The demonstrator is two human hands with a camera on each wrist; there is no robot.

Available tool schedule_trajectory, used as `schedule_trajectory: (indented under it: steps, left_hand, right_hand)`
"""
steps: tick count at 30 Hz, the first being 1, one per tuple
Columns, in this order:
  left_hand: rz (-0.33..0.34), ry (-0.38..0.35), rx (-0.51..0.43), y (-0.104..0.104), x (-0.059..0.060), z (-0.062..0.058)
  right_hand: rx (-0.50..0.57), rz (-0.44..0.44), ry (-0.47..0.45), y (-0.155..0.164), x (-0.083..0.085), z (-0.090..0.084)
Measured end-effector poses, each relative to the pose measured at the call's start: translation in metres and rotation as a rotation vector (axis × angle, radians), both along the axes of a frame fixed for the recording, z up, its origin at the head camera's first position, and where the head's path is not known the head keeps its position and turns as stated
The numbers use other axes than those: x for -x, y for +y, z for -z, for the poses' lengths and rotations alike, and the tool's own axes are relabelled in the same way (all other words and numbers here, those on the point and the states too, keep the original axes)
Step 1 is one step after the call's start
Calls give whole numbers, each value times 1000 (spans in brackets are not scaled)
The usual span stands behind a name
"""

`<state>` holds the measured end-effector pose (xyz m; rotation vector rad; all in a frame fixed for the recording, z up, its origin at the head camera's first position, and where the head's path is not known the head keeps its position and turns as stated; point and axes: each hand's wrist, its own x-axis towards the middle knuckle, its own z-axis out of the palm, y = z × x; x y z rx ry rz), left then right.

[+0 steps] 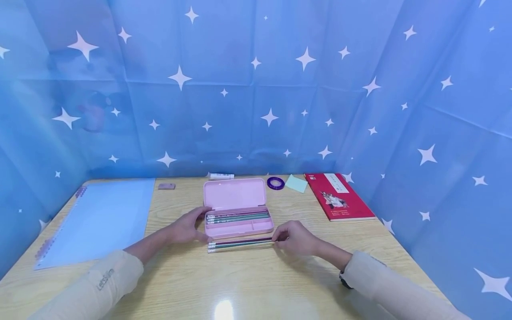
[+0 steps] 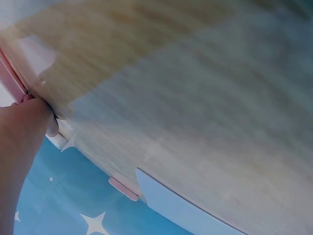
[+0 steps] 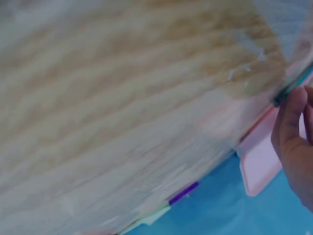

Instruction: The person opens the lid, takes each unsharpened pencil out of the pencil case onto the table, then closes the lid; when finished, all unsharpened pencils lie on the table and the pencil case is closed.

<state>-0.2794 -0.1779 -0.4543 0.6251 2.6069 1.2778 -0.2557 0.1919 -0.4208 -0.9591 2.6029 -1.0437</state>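
A pink pencil case (image 1: 235, 193) lies open on the table, its lid tilted back. Several pencils (image 1: 240, 218) are in its rear compartment. My left hand (image 1: 187, 226) grips the case's left end, fingers at the back corner and thumb at the front one, close to the eraser ends of more pencils (image 1: 240, 243). These lie side by side along the front of the case. At their right ends, my right hand (image 1: 298, 238) pinches them between thumb and fingers. In the right wrist view, a green pencil tip (image 3: 279, 100) shows at the fingertips.
Behind the case are a white tube (image 1: 222, 176), a purple tape roll (image 1: 275, 183) and pale green sticky notes (image 1: 296, 183). A red booklet (image 1: 340, 198) lies at right. On the left are an eraser (image 1: 166, 186) and a large white sheet (image 1: 104, 222). Blue curtains border the table.
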Motion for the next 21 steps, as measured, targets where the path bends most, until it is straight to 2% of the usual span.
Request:
schedule_trajectory:
  steps: [4,12,17,21]
  left_hand:
    - [1,0,5,0,1,0]
    - [1,11,-4,-2,1,0]
    - [4,3,3,-2,2,1]
    - [8,2,8,-2,2,2]
  right_hand:
    - [-1,31,9,-4,1,6]
    - [-54,69,137,-11,3,7]
    - [-88,91,102,-12,6,1]
    - [-59,57,109,-16,12,-10]
